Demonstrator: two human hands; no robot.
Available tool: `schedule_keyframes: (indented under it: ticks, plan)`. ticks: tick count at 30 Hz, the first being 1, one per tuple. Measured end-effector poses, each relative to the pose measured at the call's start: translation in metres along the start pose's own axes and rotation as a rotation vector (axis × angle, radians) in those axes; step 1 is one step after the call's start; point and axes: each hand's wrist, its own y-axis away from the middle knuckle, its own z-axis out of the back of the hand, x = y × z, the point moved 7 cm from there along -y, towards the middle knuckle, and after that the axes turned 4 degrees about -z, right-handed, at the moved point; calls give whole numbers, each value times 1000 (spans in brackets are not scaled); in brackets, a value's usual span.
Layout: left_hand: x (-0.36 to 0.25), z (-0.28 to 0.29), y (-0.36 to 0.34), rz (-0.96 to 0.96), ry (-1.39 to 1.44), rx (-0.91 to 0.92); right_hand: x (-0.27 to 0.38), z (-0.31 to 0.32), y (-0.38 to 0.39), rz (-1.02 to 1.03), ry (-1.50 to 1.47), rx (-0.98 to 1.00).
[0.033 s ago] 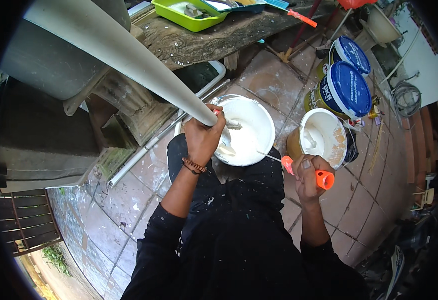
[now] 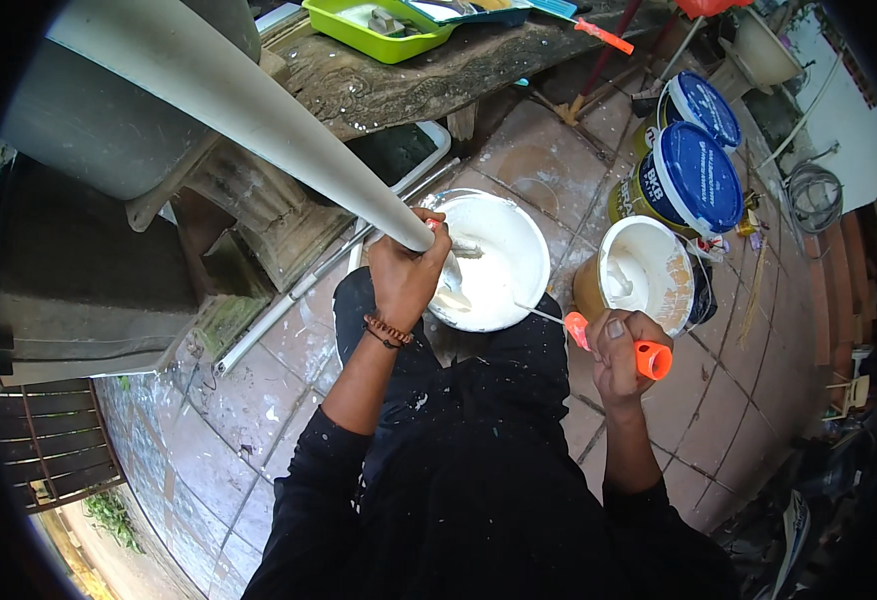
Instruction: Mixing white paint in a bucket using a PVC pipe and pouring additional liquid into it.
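Observation:
My left hand is closed on the lower end of a long pale pipe slanting down from the upper left, with a small red part at my fingers. Below it stands a white bucket of white paint, with paint-coated tool parts inside, partly hidden. My right hand is closed around an orange handle, whose thin metal rod reaches into the white bucket. Beside that hand stands a smaller tan bucket with white paint smeared inside.
A green tray sits on a wooden bench. Two blue-lidded buckets stand at the right, near a hose coil. Grey troughs and a thin tube are at the left, on the tiled floor.

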Motion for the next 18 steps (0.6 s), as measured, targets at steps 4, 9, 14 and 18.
schedule_keyframes:
  ticks: [4, 9, 14, 18]
  plan:
    - [10, -1, 3, -32, 26, -29, -6, 4, 7, -5, 20, 12]
    - [15, -4, 10, -30, 14, -13, -35, 13, 23, 42, -45, 0]
    - [18, -3, 14, -71, 15, -18, -41, 7, 11, 90, -155, -54]
    - [18, -3, 18, -78, 10, -21, -42, 6, 7, 102, -196, 2]
